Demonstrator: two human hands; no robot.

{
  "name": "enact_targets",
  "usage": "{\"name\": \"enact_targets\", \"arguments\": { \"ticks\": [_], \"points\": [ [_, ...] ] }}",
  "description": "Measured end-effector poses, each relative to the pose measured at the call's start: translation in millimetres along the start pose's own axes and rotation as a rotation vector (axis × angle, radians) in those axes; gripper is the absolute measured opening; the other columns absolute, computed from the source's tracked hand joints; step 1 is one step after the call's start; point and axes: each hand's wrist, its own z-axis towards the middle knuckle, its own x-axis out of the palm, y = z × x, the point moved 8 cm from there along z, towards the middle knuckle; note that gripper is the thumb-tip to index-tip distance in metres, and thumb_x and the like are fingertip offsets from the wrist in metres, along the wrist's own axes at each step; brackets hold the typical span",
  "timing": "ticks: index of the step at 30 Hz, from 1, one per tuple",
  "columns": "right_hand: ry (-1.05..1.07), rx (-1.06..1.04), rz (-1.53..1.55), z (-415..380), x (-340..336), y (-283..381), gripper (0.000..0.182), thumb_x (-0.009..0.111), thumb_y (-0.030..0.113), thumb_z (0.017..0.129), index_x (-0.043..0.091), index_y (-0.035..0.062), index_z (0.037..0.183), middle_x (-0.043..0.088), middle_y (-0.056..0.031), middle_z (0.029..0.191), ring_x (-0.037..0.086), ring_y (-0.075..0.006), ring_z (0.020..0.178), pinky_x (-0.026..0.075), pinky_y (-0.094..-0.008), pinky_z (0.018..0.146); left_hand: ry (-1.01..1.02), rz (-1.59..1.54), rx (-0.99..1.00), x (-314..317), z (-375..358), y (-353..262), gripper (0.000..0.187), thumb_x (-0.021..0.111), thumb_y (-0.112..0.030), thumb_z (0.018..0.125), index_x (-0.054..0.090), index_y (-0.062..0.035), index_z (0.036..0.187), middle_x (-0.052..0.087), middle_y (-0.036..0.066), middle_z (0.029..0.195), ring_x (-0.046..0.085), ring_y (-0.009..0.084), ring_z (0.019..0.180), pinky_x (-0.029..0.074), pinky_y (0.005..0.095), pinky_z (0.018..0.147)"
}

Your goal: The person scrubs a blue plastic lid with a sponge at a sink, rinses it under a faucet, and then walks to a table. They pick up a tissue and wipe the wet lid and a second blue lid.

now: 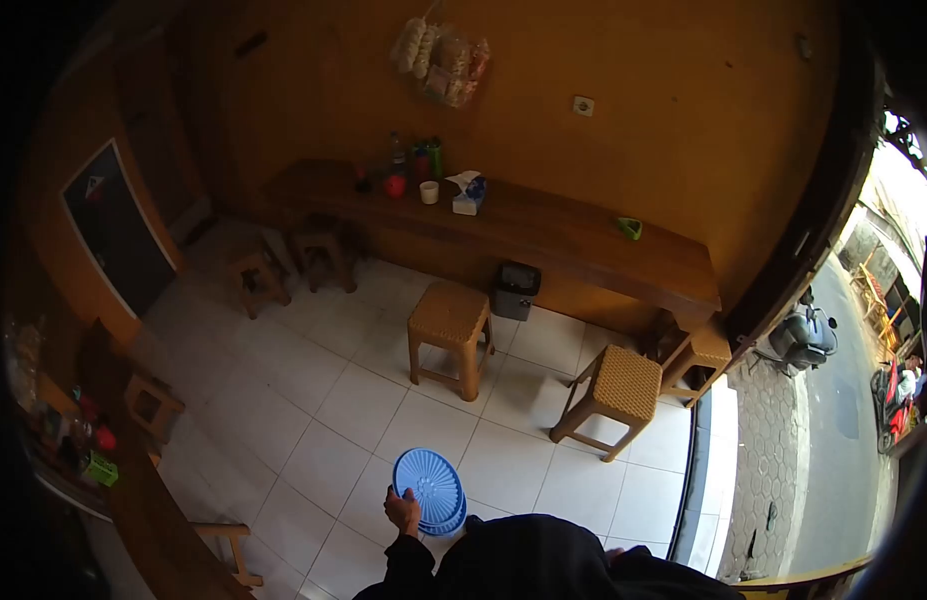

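Note:
My left hand [404, 511] is closed on the edge of a round blue plastic plate [429, 484] with ribs fanning out from its centre. A second blue rim [451, 524] shows just below it, so at least two such pieces seem to be stacked, held low in front of my body. Only a sliver of my right hand [613, 553] shows beside my dark sleeve, and its fingers are hidden. White floor tiles [323, 450] lie beneath both hands.
A long wooden counter [563, 235] runs along the orange wall, with a tissue pack [469, 193] and white cup [429, 192] on it. Brown stools [450, 312] and a black bin [516, 290] stand on the floor. Rightward, an opening meets a street with a parked scooter [803, 337].

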Motion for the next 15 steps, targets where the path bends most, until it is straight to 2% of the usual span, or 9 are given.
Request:
{"name": "enact_targets", "arguments": {
  "ticks": [2, 3, 6, 8, 10, 12, 13, 14, 15],
  "points": [
    [0.018, 0.094, -0.026, 3.1, -1.3, -2.9, 0.021, 0.053, 0.024, 0.076, 0.058, 0.0077, 0.089, 0.060, -0.0082, 0.083, 0.058, -0.0177, 0.068, 0.044, -0.0341, 0.056, -0.050, 0.035, 0.026, 13.2, 26.9, -12.5, 0.024, 0.063, -0.016, 0.069, 0.055, -0.0032, 0.087, 0.060, 0.016, 0.083, 0.057, 0.0356, 0.078, 0.044, 0.0426, 0.069],
    [0.016, 0.113, -0.023, 6.9, -5.0, 5.4, 0.019, 0.053, 0.023, 0.076, 0.058, 0.0084, 0.087, 0.060, -0.0080, 0.081, 0.057, -0.0176, 0.066, 0.044, -0.0343, 0.055, 0.044, -0.003, -0.046, 22.8, 39.4, -15.1, 0.030, 0.063, -0.017, 0.069, 0.053, -0.0041, 0.094, 0.058, 0.017, 0.088, 0.054, 0.0353, 0.084, 0.042, 0.0432, 0.074],
    [-0.001, 0.087, 0.003, 45.1, -12.8, 50.4, 0.016, 0.052, 0.022, 0.074, 0.060, 0.0104, 0.082, 0.060, -0.0076, 0.077, 0.056, -0.0171, 0.062, 0.043, -0.0346, 0.052, 0.056, 0.009, -0.065, 42.2, 68.0, -18.0, 0.030, 0.063, -0.016, 0.068, 0.053, -0.0041, 0.094, 0.058, 0.017, 0.090, 0.053, 0.0353, 0.086, 0.042, 0.0430, 0.076],
    [-0.026, 0.014, 0.032, 86.0, -18.5, 94.2, 0.014, 0.052, 0.021, 0.072, 0.061, 0.0117, 0.078, 0.061, -0.0073, 0.073, 0.056, -0.0168, 0.059, 0.042, -0.0349, 0.051, -0.014, 0.107, 0.022, 50.4, 85.1, -22.7, 0.030, 0.061, -0.013, 0.068, 0.053, -0.0080, 0.096, 0.060, 0.016, 0.085, 0.056, 0.0346, 0.081, 0.044, 0.0432, 0.071],
    [-0.070, -0.134, 0.050, 152.2, -19.6, 139.2, 0.013, 0.051, 0.020, 0.071, 0.061, 0.0130, 0.074, 0.061, -0.0070, 0.070, 0.055, -0.0165, 0.056, 0.041, -0.0351, 0.049, 0.007, 0.170, -0.007, 60.2, 104.2, -14.2, 0.030, 0.059, -0.014, 0.068, 0.053, -0.0091, 0.097, 0.059, 0.016, 0.087, 0.057, 0.0345, 0.082, 0.045, 0.0429, 0.072],
    [-0.251, -0.455, -0.064, 257.0, -5.4, 172.1, 0.012, 0.051, 0.019, 0.070, 0.062, 0.0144, 0.071, 0.061, -0.0067, 0.067, 0.054, -0.0162, 0.053, 0.040, -0.0354, 0.048, 0.034, 0.234, -0.041, 65.6, 121.4, -5.4, 0.030, 0.057, -0.014, 0.068, 0.053, -0.0101, 0.097, 0.059, 0.017, 0.088, 0.057, 0.0344, 0.083, 0.045, 0.0425, 0.073],
    [-0.170, -0.508, 0.239, 200.6, -62.5, 257.7, 0.013, 0.052, 0.018, 0.070, 0.061, 0.0104, 0.066, 0.061, -0.0090, 0.066, 0.055, -0.0184, 0.054, 0.042, -0.0348, 0.048, 0.141, 0.270, -0.114, 72.6, 127.8, 5.7, 0.030, 0.056, -0.016, 0.068, 0.053, -0.0091, 0.097, 0.059, 0.018, 0.090, 0.056, 0.0344, 0.085, 0.045, 0.0423, 0.074],
    [-0.055, -0.365, 0.498, 193.8, -82.4, 304.4, 0.016, 0.052, 0.017, 0.072, 0.061, 0.0066, 0.064, 0.061, -0.0114, 0.067, 0.057, -0.0208, 0.058, 0.044, -0.0323, 0.052, 0.244, 0.296, -0.187, 83.4, 134.0, 8.4, 0.030, 0.055, -0.018, 0.068, 0.053, -0.0080, 0.096, 0.058, 0.018, 0.091, 0.056, 0.0344, 0.086, 0.045, 0.0420, 0.075],
    [-0.214, -0.498, 0.265, 247.2, -86.3, 322.7, 0.016, 0.052, 0.016, 0.074, 0.061, 0.0053, 0.068, 0.061, -0.0116, 0.067, 0.058, -0.0183, 0.060, 0.045, -0.0301, 0.053, 0.276, 0.328, -0.239, 84.5, 134.1, 7.7, 0.030, 0.054, -0.020, 0.069, 0.053, -0.0060, 0.096, 0.058, 0.019, 0.092, 0.056, 0.0346, 0.087, 0.045, 0.0416, 0.076]
  ]
}}
